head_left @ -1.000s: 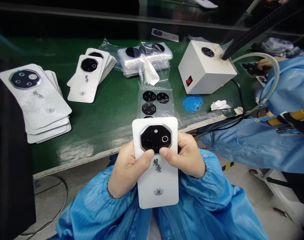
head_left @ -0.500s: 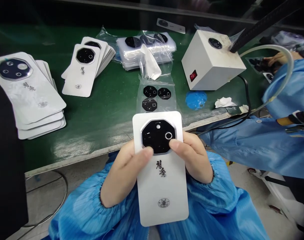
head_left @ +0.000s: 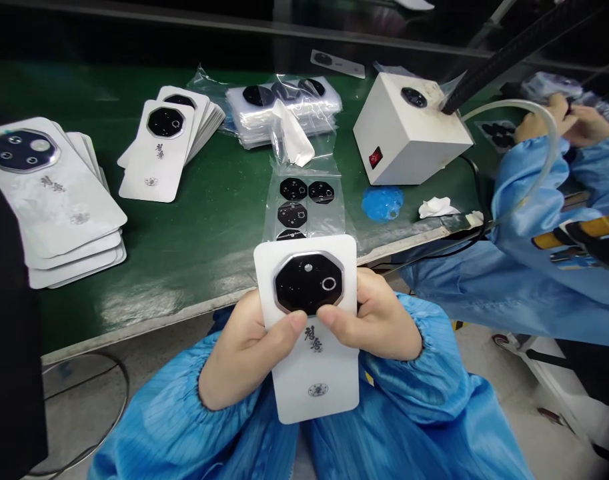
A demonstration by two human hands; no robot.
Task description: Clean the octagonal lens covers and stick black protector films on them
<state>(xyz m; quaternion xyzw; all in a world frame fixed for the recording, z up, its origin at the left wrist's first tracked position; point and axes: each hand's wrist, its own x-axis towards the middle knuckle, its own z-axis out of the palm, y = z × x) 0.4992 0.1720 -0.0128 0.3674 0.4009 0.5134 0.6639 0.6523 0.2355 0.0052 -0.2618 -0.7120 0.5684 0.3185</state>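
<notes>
A white panel (head_left: 314, 393) with rounded corners, dark lettering and a round emblem is held upright above my lap. Near its top sits a glossy black octagonal piece (head_left: 309, 281) in a silvery rim. My left hand (head_left: 249, 347) grips the panel's left edge, its thumb at the lower rim of the octagon. From the right side my right hand (head_left: 379, 317) grips it too, with the thumb pressed beside the other one. The fingers of both hands are hidden behind the panel. Just beyond it, a clear sheet (head_left: 329, 217) carries several black octagonal pieces on the green table.
Stacked white panels (head_left: 84, 207) lie at the left, with a smaller stack (head_left: 151, 167) behind. Bagged clear sheets (head_left: 244, 127) lie at the back under a white wipe (head_left: 297, 137). A white box (head_left: 409, 147) with a red switch stands right. A co-worker's hands (head_left: 559, 120) work at far right.
Both thumbs have moved to the octagon's lower edge, the right one sliding down and left. The panel's lower end tips away from view. The co-worker's hands have come further into view.
</notes>
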